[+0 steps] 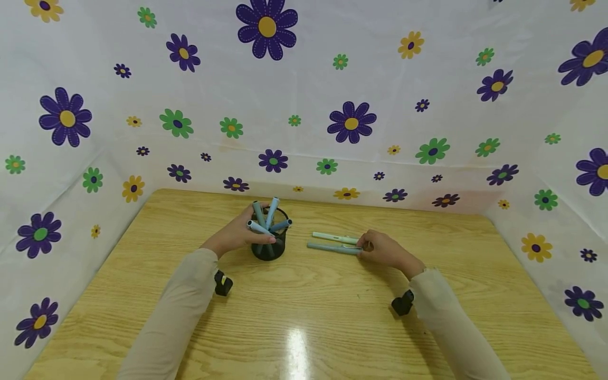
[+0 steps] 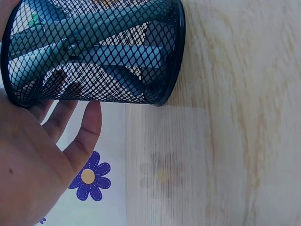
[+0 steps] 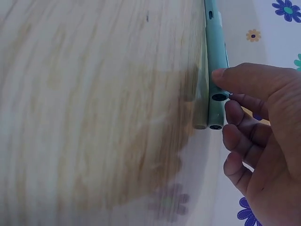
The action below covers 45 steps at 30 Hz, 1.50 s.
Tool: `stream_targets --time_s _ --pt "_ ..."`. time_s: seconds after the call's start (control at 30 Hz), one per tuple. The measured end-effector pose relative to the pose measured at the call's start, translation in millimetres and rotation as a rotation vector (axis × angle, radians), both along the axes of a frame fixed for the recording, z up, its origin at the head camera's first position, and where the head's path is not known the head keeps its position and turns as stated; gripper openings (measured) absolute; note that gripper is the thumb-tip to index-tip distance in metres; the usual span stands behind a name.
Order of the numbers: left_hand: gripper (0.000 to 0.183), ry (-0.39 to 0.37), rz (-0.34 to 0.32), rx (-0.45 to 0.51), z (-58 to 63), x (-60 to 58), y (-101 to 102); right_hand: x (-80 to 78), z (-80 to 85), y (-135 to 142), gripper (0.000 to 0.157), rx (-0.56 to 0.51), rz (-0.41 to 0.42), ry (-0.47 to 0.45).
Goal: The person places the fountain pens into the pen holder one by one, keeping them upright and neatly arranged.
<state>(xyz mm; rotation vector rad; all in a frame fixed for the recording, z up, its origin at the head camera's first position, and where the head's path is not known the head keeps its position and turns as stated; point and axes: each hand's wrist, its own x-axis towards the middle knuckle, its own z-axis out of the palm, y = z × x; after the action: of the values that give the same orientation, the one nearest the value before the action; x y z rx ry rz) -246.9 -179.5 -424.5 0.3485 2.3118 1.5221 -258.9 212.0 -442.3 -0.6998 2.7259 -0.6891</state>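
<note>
A black mesh pen cup [image 1: 269, 252] stands on the table left of centre, holding several blue and grey-green pens [image 1: 272, 211] that lean in different directions. My left hand [image 1: 236, 233] grips the cup from its left side, the thumb over the near rim; in the left wrist view fingers show behind the mesh [image 2: 117, 61]. To the right, two pens lie side by side on the table. My right hand [image 1: 386, 249] pinches the nearer grey-green pen [image 1: 332, 247] at its right end between thumb and index finger. The pale green pen [image 1: 332, 237] lies just behind it, its right end partly covered by the fingers.
The wood-grain table [image 1: 304, 301] is enclosed at the back and sides by a white cloth [image 1: 304, 84] printed with flowers. Black camera mounts [image 1: 402, 303] sit at both wrists. Light glares off the tabletop near the front.
</note>
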Motion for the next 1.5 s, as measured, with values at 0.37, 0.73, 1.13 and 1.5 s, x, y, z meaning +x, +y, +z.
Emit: stream_targets --time_s 0.37,0.73,1.13,1.5 --pt "0.098 -0.006 0.001 0.004 -1.1 -0.6 -0.7 3.8 2.9 2.0 0.013 -0.015 -0.021 -0.067" --pt "0.096 -0.015 -0.003 0.013 -1.7 -1.2 0.2 9.2 7.5 5.0 0.009 -0.078 -0.038 -0.071" --pt "0.095 -0.020 -0.003 0.025 -0.3 -0.2 -0.1 10.5 19.6 8.0 0.009 -0.156 -0.023 -0.062" --pt "0.097 -0.016 -0.007 0.024 -1.4 -0.9 -0.6 15.7 34.6 2.1 0.008 -0.214 -0.043 0.010"
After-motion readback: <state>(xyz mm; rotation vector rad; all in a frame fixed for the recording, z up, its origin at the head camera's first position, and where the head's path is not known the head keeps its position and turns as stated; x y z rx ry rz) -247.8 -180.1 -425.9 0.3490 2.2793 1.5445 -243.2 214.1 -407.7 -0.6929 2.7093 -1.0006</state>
